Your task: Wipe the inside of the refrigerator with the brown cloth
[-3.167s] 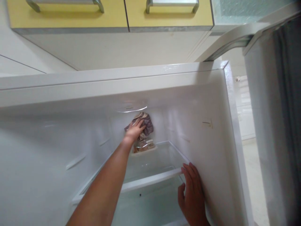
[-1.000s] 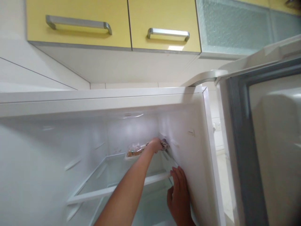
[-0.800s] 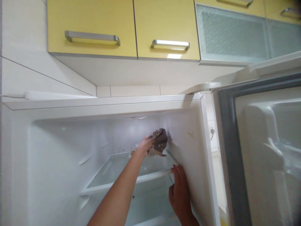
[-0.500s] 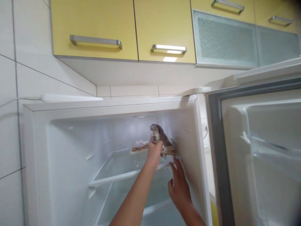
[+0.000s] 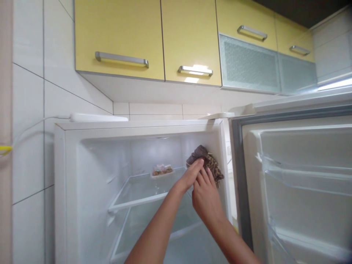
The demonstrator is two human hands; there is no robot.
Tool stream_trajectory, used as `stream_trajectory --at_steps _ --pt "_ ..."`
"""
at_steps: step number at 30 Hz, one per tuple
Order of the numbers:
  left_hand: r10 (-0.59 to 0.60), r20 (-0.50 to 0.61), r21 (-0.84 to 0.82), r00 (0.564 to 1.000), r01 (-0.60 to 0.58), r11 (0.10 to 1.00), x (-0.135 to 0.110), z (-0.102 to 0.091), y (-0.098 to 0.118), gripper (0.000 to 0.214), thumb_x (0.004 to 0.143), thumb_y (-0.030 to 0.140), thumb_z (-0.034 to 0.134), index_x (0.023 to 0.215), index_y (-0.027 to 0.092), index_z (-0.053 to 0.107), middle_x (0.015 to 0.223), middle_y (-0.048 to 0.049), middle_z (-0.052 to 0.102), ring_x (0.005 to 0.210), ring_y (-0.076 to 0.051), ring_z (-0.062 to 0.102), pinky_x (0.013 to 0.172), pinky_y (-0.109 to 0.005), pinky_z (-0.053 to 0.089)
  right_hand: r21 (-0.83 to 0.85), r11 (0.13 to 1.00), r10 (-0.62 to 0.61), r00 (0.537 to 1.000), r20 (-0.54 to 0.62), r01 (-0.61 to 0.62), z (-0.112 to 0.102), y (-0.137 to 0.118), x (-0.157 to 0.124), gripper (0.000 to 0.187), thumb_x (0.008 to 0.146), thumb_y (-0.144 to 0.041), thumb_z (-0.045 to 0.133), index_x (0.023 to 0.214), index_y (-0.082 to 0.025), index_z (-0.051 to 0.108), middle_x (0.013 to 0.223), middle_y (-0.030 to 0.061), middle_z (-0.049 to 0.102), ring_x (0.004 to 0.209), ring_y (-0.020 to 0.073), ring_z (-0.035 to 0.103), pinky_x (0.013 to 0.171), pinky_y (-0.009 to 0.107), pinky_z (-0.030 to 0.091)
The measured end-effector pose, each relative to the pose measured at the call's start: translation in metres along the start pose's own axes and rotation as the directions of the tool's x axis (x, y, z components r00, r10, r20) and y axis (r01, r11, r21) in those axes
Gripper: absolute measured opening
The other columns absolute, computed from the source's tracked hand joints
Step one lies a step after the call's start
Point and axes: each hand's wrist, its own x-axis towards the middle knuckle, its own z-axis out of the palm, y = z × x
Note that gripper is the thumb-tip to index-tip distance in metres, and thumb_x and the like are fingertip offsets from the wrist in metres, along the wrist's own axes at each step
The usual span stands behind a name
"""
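Note:
A brown patterned cloth (image 5: 209, 163) is pressed against the right inner wall of the open white fridge (image 5: 143, 127). My left hand (image 5: 191, 173) reaches in from the lower left and holds the cloth with its fingers laid over it. Just below it, my right hand (image 5: 205, 196) has its fingers stretched up, touching the cloth's lower edge. A small clear tray of food (image 5: 162, 170) sits at the back of the glass shelf (image 5: 134, 202).
The fridge door (image 5: 302, 183) stands open on the right, with clear door shelves. Yellow wall cabinets (image 5: 118, 36) with metal handles hang above. A white flat object with a cable (image 5: 96, 117) lies on the fridge top. White tiles cover the left wall.
My left hand drew the cloth from the back wall along to the right side wall. My right hand left the shelf's front edge and rose to the cloth. The view pulled back.

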Motion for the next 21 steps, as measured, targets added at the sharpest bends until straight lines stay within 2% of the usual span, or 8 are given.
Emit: stream_trajectory --at_steps 2,5,7,10,13,15,18,21 --pt "0.033 -0.003 0.064 0.999 -0.033 0.997 0.003 0.000 0.001 0.057 0.094 0.035 0.051 0.148 0.019 0.046 0.162 -0.0113 0.039 0.152 -0.034 0.028 0.124 -0.055 0.026 -0.009 1.000 0.016 0.999 0.035 -0.016 0.016 0.009 0.012 0.063 0.083 0.000 0.043 0.145 -0.007 0.049 0.149 0.0197 0.053 0.146 0.0332 0.039 0.122 0.059 0.028" --pt "0.114 0.008 0.126 0.993 -0.114 0.985 0.011 -0.008 -0.001 0.048 0.098 0.039 0.038 0.138 0.020 0.057 0.145 -0.0089 0.060 0.135 -0.025 0.054 0.116 -0.043 0.042 -0.058 0.993 0.108 0.990 0.090 -0.103 0.049 0.028 0.015 0.060 0.087 0.000 0.037 0.145 -0.008 0.051 0.148 0.0178 0.055 0.146 0.0319 0.039 0.123 0.056 0.027" --pt "0.132 -0.003 0.153 0.991 -0.130 0.980 0.009 -0.017 -0.008 0.048 0.097 0.041 0.040 0.136 0.020 0.058 0.139 -0.0078 0.065 0.125 -0.021 0.060 0.112 -0.038 0.046 -0.119 0.986 0.138 0.978 0.159 -0.120 0.071 0.039 0.016 0.062 0.086 0.002 0.034 0.144 -0.011 0.053 0.150 0.0153 0.053 0.148 0.0274 0.038 0.124 0.051 0.027" --pt "0.113 -0.075 0.256 0.991 -0.090 0.963 -0.015 -0.033 -0.031 0.051 0.089 0.038 0.056 0.136 0.017 0.058 0.144 -0.0125 0.061 0.133 -0.027 0.054 0.117 -0.044 0.039 -0.151 0.988 0.079 0.964 0.253 -0.042 0.097 0.050 0.024 0.060 0.084 0.000 0.039 0.140 -0.013 0.057 0.155 0.0141 0.047 0.150 0.0258 0.034 0.126 0.049 0.024" --pt "0.040 -0.214 0.400 0.976 0.050 0.915 -0.061 -0.061 -0.069 0.044 0.088 0.030 0.055 0.126 0.011 0.065 0.140 -0.0209 0.061 0.133 -0.036 0.053 0.117 -0.058 0.033 -0.135 0.990 0.013 0.944 0.330 0.033 0.120 0.056 0.042 0.049 0.085 -0.006 0.048 0.131 -0.011 0.064 0.151 0.0181 0.051 0.149 0.0290 0.036 0.125 0.052 0.022" --pt "0.024 -0.368 0.622 0.929 0.227 0.749 -0.097 -0.086 -0.098 0.040 0.090 0.027 0.049 0.124 0.014 0.066 0.133 -0.0167 0.067 0.125 -0.034 0.060 0.111 -0.057 0.042 -0.122 0.990 -0.021 0.924 0.381 0.073 0.137 0.059 0.053 0.044 0.084 -0.008 0.052 0.125 -0.011 0.069 0.147 0.0190 0.056 0.147 0.0297 0.038 0.126 0.050 0.020" --pt "0.063 -0.515 0.751 0.855 0.415 0.513 -0.146 -0.117 -0.137 0.040 0.094 0.032 0.044 0.119 0.013 0.068 0.123 -0.0167 0.072 0.115 -0.034 0.066 0.102 -0.055 0.049 -0.110 0.988 -0.050 0.898 0.437 0.108 0.166 0.064 0.061 0.041 0.090 -0.011 0.045 0.122 -0.011 0.071 0.143 0.0195 0.059 0.146 0.0289 0.039 0.125 0.050 0.018" --pt "0.189 -0.498 0.830 0.846 0.403 0.386 -0.179 -0.128 -0.168 0.039 0.096 0.038 0.045 0.114 0.015 0.071 0.115 -0.0153 0.075 0.109 -0.032 0.069 0.099 -0.052 0.052 -0.106 0.984 -0.071 0.865 0.497 0.141 0.194 0.068 0.061 0.037 0.095 -0.016 0.046 0.123 -0.010 0.069 0.142 0.0201 0.059 0.145 0.0296 0.041 0.122 0.055 0.021"
